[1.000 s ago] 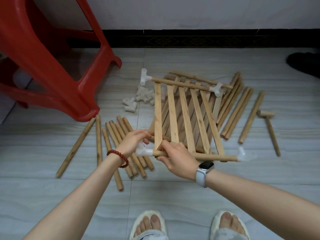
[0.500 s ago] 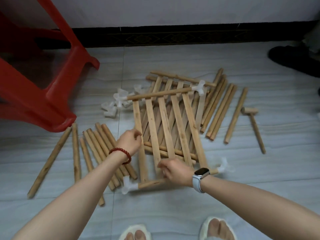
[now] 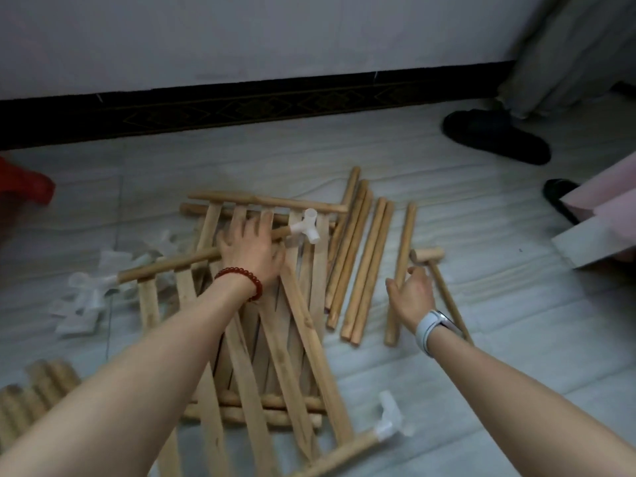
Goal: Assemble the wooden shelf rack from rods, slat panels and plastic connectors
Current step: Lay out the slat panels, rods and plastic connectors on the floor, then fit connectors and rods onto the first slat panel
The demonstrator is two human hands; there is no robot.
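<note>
The left hand (image 3: pixel 251 251), which half a second ago hovered beside the panel (image 3: pixel 275 339), now lies flat with fingers spread on its far rod (image 3: pixel 172 266), near the white connector (image 3: pixel 307 229). The right hand (image 3: pixel 413 294) has let go of the panel's near end and now curls loosely round a loose rod (image 3: pixel 401 270) on the floor (image 3: pixel 481 356), beside the mallet (image 3: pixel 437 273). The panel rests atop other panels, and the view has swung right, leaving only a corner of the red stool (image 3: pixel 24 185).
</note>
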